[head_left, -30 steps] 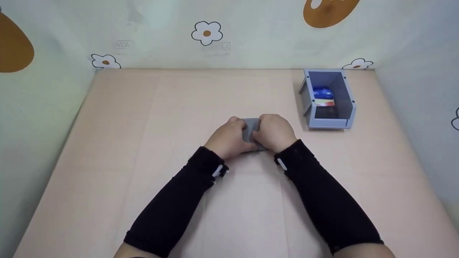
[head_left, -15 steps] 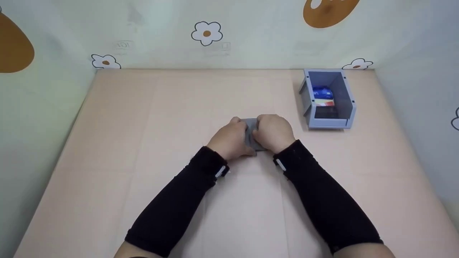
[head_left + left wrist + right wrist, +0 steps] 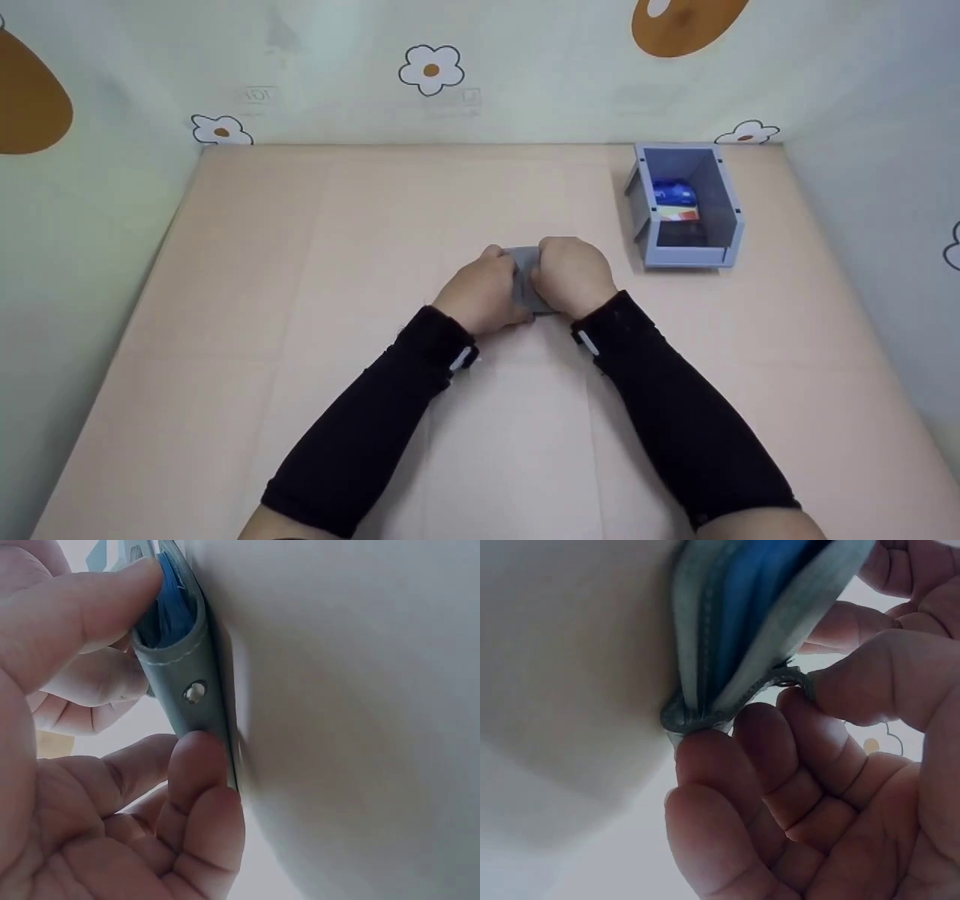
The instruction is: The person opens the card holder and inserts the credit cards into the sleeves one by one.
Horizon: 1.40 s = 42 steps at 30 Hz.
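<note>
Near the middle of the table (image 3: 360,225), both hands hold a small grey-green card holder (image 3: 526,261). My left hand (image 3: 480,294) grips its left side. In the left wrist view, the thumb presses the open edge of the card holder (image 3: 176,682) and fingertips curl against its rounded, stitched side, which has a round eyelet. Blue shows inside. My right hand (image 3: 574,277) holds the right side. In the right wrist view, thumb and fingers pinch a short strap (image 3: 769,681), while other fingertips touch the bottom corner. The holder's underside is hidden.
A grey-blue storage bin (image 3: 688,257) stands at the back right. Inside lie a blue item (image 3: 673,193) and a card (image 3: 679,214) with a red patch. A pale wall (image 3: 525,60) with flower prints rises behind the table.
The card holder and both hands have shifted slightly left. My left thumb has moved down along the holder's near edge, and my right thumb has tucked further in behind the hand.
</note>
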Available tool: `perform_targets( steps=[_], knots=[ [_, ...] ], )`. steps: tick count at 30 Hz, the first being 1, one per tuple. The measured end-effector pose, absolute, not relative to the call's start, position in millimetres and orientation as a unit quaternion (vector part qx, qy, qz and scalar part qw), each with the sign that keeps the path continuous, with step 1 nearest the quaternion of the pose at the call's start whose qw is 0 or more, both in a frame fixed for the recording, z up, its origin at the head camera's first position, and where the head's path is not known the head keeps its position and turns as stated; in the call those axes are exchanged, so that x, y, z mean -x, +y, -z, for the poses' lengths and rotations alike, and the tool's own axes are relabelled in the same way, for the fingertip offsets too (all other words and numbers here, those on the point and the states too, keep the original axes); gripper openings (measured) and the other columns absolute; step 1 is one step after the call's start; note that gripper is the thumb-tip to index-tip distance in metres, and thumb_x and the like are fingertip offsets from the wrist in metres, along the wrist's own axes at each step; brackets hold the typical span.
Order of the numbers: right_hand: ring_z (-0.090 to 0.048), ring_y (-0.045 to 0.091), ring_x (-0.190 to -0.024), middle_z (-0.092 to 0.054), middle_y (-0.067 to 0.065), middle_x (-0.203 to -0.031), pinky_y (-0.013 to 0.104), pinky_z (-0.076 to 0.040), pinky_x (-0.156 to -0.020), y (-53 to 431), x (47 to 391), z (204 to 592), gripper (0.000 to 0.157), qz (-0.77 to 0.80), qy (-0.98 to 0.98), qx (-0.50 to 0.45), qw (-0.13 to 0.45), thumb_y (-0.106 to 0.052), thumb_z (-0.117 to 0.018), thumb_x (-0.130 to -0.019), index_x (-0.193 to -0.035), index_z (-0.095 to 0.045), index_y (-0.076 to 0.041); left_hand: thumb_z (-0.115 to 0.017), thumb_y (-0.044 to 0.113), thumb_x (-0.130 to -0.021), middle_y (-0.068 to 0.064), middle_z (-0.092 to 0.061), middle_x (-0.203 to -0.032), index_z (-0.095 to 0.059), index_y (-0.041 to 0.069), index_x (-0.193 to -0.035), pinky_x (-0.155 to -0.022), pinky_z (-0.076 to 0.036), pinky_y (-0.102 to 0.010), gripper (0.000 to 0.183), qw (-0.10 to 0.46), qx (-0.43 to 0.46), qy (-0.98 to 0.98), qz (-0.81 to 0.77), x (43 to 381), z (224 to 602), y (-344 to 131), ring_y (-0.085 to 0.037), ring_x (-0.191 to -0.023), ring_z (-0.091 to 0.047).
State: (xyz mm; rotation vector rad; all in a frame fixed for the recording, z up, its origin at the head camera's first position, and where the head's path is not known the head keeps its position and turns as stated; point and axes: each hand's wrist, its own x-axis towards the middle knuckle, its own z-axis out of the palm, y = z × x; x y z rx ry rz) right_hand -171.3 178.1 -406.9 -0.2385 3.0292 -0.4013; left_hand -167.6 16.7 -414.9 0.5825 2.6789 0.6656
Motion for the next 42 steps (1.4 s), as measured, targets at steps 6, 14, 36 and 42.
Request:
perform_targets(
  steps=[6,14,36,42],
  knots=[
    [-0.067,0.035,-0.078,-0.075,0.020,-0.090,0.053,-0.057,-0.076,184.1,175.0,406.5,0.017,0.141,0.987,0.066,0.047,-0.016,-0.063,-0.092,-0.090,-0.070,0.000,-0.087,0.032,-0.082,-0.018,-0.051,-0.152,-0.056,-0.005,-0.144,-0.098,-0.057,-0.036,0.078,0.159,-0.206,0.939,-0.223,167.4,414.9,16.4,-0.026,-0.105,-0.068],
    [-0.068,0.032,-0.082,-0.077,0.014,-0.093,0.048,-0.057,-0.078,185.6,177.2,408.3,0.018,0.178,0.981,0.059,0.056,-0.017,-0.062,-0.091,-0.096,-0.074,-0.005,-0.086,0.033,-0.081,-0.019,-0.052,-0.149,-0.057,-0.006,-0.142,-0.096,-0.058,-0.036,0.078,0.152,-0.219,0.941,-0.210,167.5,414.9,18.4,-0.024,-0.102,-0.067],
    [-0.067,0.033,-0.096,-0.074,0.015,-0.102,0.048,-0.055,-0.091,213.6,180.4,398.5,0.015,0.215,0.970,0.054,0.100,-0.010,-0.059,-0.095,-0.100,-0.072,-0.004,-0.078,0.041,-0.091,-0.012,-0.069,-0.105,-0.072,-0.002,-0.109,-0.087,-0.057,-0.041,0.047,0.121,-0.236,0.957,-0.122,158.1,401.2,26.7,-0.026,-0.094,-0.061],
    [-0.069,0.038,-0.115,-0.076,0.020,-0.119,0.052,-0.053,-0.104,217.8,178.3,400.3,0.027,0.201,0.972,0.061,0.108,-0.011,-0.057,-0.097,-0.114,-0.076,-0.001,-0.073,0.035,-0.094,-0.004,-0.066,-0.082,-0.069,0.008,-0.090,-0.073,-0.054,-0.038,0.027,0.106,-0.250,0.953,-0.136,154.1,400.8,22.2,-0.021,-0.077,-0.059]
  ],
)
